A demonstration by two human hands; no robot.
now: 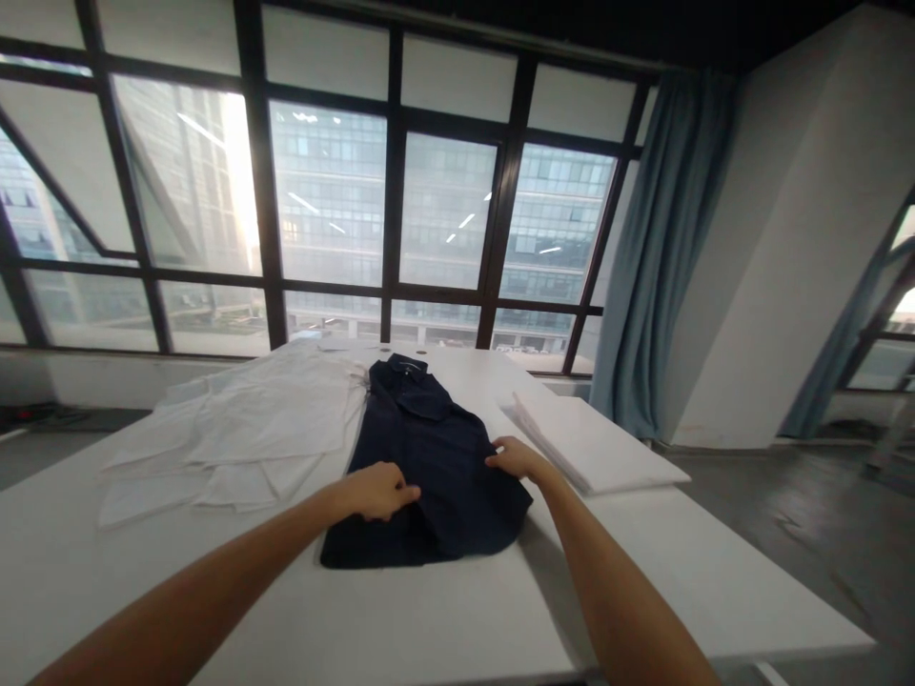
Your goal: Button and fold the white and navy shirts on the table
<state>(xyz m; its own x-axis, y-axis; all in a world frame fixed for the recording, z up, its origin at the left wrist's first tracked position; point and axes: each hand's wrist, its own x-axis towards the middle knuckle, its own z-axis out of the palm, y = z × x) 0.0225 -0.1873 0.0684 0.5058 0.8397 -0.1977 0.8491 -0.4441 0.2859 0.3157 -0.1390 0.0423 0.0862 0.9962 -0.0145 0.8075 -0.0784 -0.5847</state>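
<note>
A dark navy collared shirt (450, 476) lies on the white table (400, 619), its collar (400, 363) toward the windows and its hem toward me. Over the shirt's left part is my left hand (378, 491), its fingers curled closed with the thumb pointing right, pinching the fabric. My right hand (516, 457) grips the shirt's right edge between thumb and fingers, and the cloth there is slightly raised. Part of the shirt shows folds near its middle.
Left of the shirt, several thin white sheets or garments (264, 410) are spread in overlapping layers. To the right sits a flat white stack (600, 443). Behind the table stand dark-framed windows (450, 210) and a blue curtain (658, 257) beside a pillar (772, 257).
</note>
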